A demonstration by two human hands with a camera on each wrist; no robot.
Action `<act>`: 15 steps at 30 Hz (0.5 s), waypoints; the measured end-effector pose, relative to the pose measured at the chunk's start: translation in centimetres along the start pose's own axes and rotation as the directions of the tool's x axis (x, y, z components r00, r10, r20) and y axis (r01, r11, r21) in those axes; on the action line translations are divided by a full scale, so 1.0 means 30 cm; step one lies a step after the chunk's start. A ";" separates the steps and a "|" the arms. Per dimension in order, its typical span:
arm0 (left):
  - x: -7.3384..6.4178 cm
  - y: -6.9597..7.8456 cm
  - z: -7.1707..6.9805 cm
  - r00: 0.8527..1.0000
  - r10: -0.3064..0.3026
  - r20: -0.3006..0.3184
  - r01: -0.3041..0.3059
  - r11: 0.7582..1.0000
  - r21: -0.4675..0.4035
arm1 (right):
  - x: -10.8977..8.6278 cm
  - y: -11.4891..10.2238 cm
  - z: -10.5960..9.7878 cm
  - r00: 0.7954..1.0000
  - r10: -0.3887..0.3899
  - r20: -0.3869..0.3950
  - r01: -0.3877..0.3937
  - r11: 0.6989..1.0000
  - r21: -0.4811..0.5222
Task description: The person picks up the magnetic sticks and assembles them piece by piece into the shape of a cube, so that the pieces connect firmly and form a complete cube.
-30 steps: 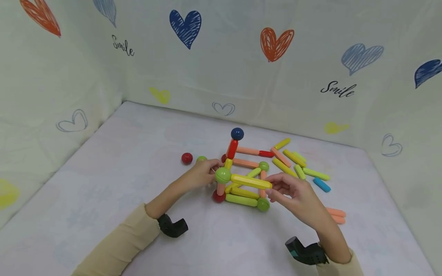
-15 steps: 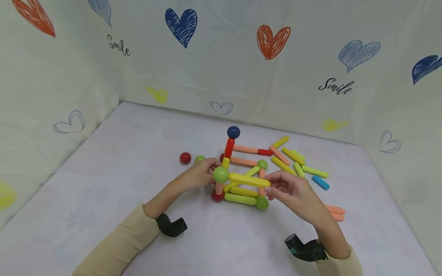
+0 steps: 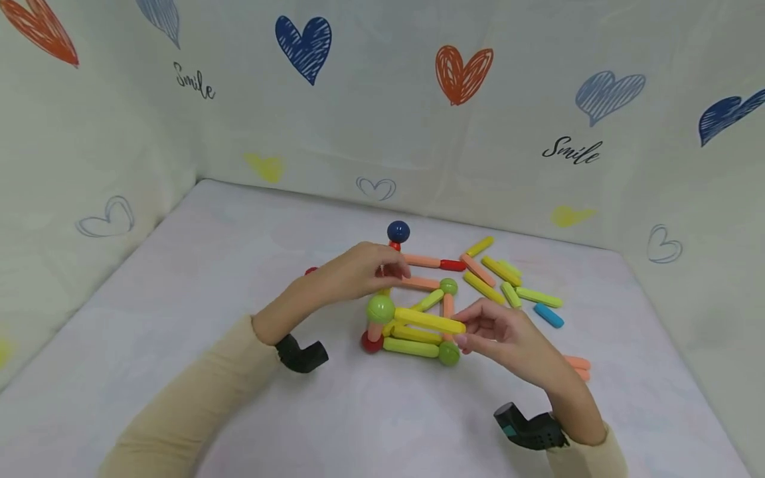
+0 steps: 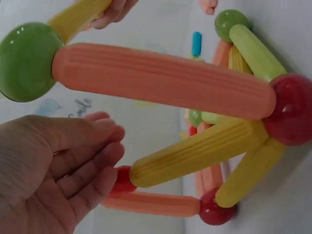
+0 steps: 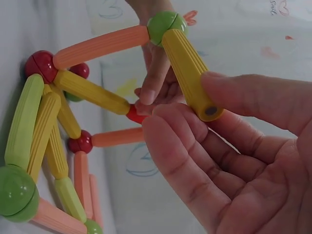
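My right hand point(image 3: 505, 342) pinches the free end of a yellow magnetic stick point(image 5: 187, 73) between thumb and fingers. The stick's other end meets a green ball point(image 3: 380, 309), which tops an orange stick point(image 4: 161, 80) rising from a red ball point(image 3: 372, 341). My left hand point(image 3: 358, 272) hovers by the structure with loosely curved fingers and nothing visibly in its grasp. In the left wrist view its fingers partly cover a red stick point(image 4: 125, 179) joined to a slanting yellow stick. A blue ball point(image 3: 398, 232) sits above the red stick.
Loose yellow and green sticks point(image 3: 502, 271), along with a blue stick point(image 3: 548, 315), lie right of the structure. Two orange sticks point(image 3: 577, 363) are beyond my right wrist. A red ball point(image 3: 311, 271) shows behind my left wrist. A printed cloth backdrop point(image 3: 382, 119) borders the table.
My left hand has risen from beside the green ball and moved right, over the red stick. My right hand keeps its pinch on the yellow stick. The whole view has shifted slightly.
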State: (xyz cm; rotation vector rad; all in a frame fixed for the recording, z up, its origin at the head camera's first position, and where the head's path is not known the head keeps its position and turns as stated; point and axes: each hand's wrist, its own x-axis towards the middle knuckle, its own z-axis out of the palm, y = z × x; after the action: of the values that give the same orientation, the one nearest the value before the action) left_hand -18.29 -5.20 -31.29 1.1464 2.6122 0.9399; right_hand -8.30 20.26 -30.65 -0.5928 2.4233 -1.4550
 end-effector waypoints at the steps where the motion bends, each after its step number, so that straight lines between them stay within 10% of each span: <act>1: 0.025 0.009 -0.006 0.997 0.024 0.074 -0.025 1.000 0.012 | -0.001 0.002 -0.004 1.000 -0.007 0.012 0.007 1.000 0.000; 7: 0.131 0.072 0.025 0.893 0.024 0.449 -0.062 0.996 0.070 | -0.007 0.015 -0.027 0.994 -0.005 0.109 0.004 1.000 0.017; 11: 0.159 0.107 0.075 0.829 -0.045 0.558 -0.084 0.975 0.204 | -0.013 0.021 -0.035 0.986 0.006 0.165 -0.009 1.000 0.019; 15: 0.172 0.126 0.111 0.798 -0.142 0.586 -0.104 0.924 0.367 | -0.016 0.021 -0.039 0.983 -0.006 0.186 0.004 1.000 0.011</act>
State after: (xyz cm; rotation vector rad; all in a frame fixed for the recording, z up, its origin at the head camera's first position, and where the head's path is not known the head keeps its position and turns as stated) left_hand -18.39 2.01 -31.09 1.2326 2.2861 -0.0008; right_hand -8.49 21.67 -30.64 -0.6998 2.2701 -1.3486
